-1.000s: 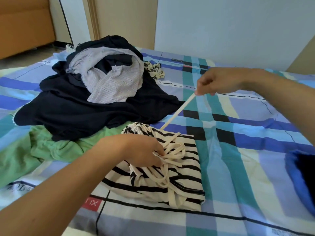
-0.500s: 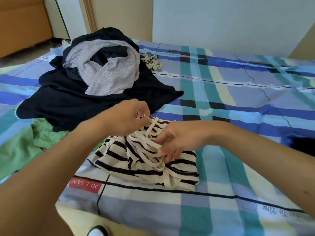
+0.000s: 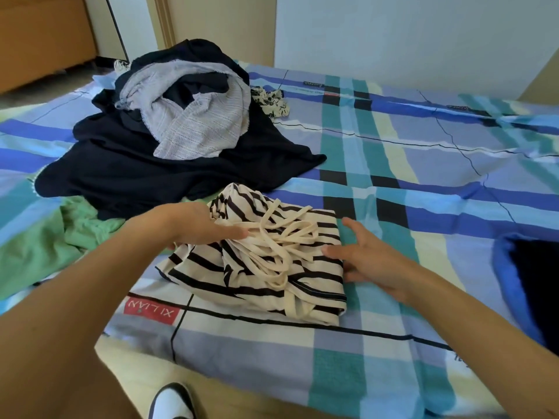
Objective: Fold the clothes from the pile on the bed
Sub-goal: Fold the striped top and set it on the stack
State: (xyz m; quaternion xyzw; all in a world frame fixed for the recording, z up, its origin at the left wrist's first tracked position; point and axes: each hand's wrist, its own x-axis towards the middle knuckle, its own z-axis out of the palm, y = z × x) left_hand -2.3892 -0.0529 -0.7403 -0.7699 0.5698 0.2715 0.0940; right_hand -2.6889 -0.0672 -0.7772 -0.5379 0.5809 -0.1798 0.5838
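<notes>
Bedsheet [image 3: 393, 182] covers the whole bed, a big smooth cloth with wide checks of blue, teal and cream. On its far left side sits the pile. The biggest thing in it is a soft dark navy cloth [image 3: 145, 167], floppy and wrinkled. A crumpled green cloth [image 3: 45, 243] pokes out from under it at the left. On top lies a pale grey knit cloth [image 3: 199, 125] with a thin lacy edge, bent round in a loop. A dark thing with a blue rim [image 3: 532, 282] shows at the right edge, maybe more clothes, but it is too cut off to tell.

Near the front of the bed, just beside the pile, lies the striped cloth [image 3: 211, 276]. It is cream with thin black lines and folded into a lumpy square. The left hand [image 3: 193, 225] lies flat on its left side, fingers straight, holding nothing. The right hand [image 3: 372, 261] is spread wide, fingertips touching its right edge. Flat cream straps [image 3: 281, 237] lie tangled on top between the hands.
</notes>
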